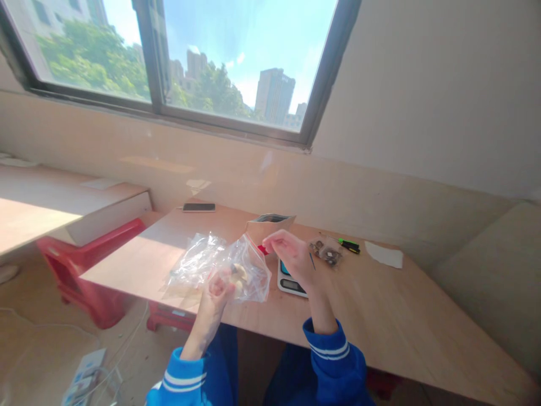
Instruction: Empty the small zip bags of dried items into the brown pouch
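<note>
My left hand [217,287] pinches a clear plastic zip bag [249,270] from below; a small pale lump sits inside it. My right hand [291,254] grips the bag's top edge, fingers closed near a red strip. Both hands hold the bag up above the wooden table [401,316]. More clear plastic bags [192,262] lie on the table just left of my hands. A small digital scale [289,282] lies under my right hand.
A brown paper pouch [268,225] stands open behind the bag. A small bag of dark bits [327,252], a green and black marker [349,245], a white paper [384,255] and a phone [198,207] lie on the table. Red stools [91,265] stand at left.
</note>
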A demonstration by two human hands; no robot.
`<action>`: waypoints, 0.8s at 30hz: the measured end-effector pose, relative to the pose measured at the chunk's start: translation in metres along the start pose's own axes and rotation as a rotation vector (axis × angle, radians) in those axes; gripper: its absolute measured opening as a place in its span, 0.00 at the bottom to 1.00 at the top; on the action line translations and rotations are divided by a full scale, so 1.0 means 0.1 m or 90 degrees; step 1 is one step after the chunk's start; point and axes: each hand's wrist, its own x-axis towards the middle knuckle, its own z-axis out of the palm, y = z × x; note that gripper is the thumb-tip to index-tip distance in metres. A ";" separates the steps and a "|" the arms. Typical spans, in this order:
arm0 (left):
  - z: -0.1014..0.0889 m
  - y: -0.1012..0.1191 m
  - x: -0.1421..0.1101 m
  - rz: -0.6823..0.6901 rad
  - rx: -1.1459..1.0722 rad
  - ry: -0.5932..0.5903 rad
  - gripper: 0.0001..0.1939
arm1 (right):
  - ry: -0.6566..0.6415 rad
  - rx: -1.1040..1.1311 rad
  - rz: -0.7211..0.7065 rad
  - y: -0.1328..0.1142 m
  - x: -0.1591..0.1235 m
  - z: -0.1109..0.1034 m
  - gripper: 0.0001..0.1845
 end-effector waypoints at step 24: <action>-0.08 0.29 0.01 -0.008 0.028 0.039 0.33 | 0.207 -0.100 -0.040 0.17 0.30 -0.39 0.13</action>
